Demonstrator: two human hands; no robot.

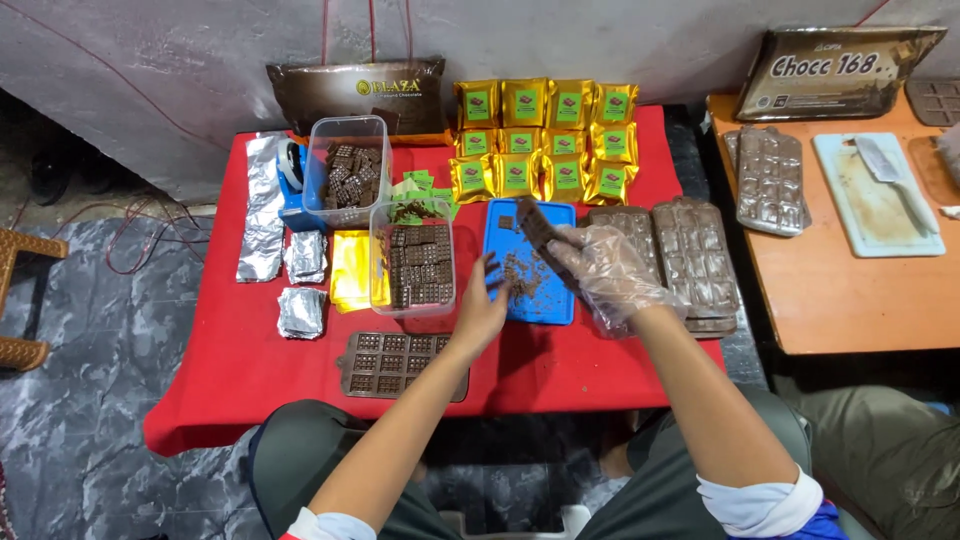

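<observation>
head view looks down on a low red table (250, 340) where both hands meet over a blue tray (545, 300). right hand (600, 270), inside a thin clear glove, is closed around a dark chocolate slab (535, 225), holding it tilted with its far end raised over the tray, seemingly so that loose bits fall onto the blue surface rather than the cloth. left hand (485, 300), bare, rests on the tray's near-left edge with fingers loosely curled and nothing gripped, next to a scatter of chocolate crumbs (520, 275) just beside its fingertips.

just left of the left hand stands a clear tub (412, 262) packed with small chocolate squares, close enough to reach without leaning; a second clear tub (345, 172) sits farther away behind it. nearer the body than the left hand lies a brown mould (395, 362), flat, its pockets full. just beyond the right hand and to its right are stacked clear moulds (690, 255) holding chocolate. far ahead of both hands, gold pouches (545, 140) stand in rows. well left of the left hand lie foil sheets (265, 205) and folded foil squares, with gold wrappers (352, 270) between them and the near tub. far right of the right hand, on a separate wooden table (840, 300), a knife lies on a cutting board (875, 195).
</observation>
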